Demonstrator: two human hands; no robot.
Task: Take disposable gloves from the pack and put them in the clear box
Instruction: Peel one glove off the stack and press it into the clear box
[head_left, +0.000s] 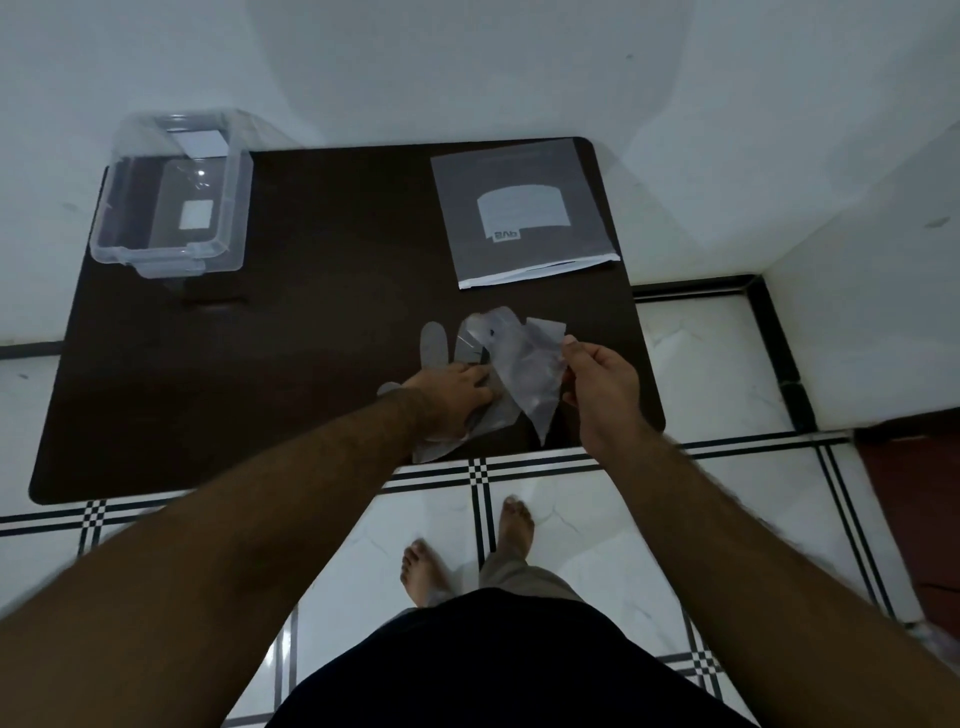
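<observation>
A flat grey glove pack (524, 208) lies at the table's far right. The clear box (171, 195) stands open at the far left corner, with only white labels showing inside. Thin translucent disposable gloves (434, 343) lie spread on the dark table near its front edge. My left hand (452, 397) presses flat on those gloves, fingers apart. My right hand (597, 384) pinches one crumpled glove (524, 364) and lifts it just above the table, to the right of my left hand.
The dark brown table (291, 338) stands against a white wall. The tiled floor and my bare feet (467, 551) show below the table's front edge. A white ledge and a reddish object (914, 509) sit at the right.
</observation>
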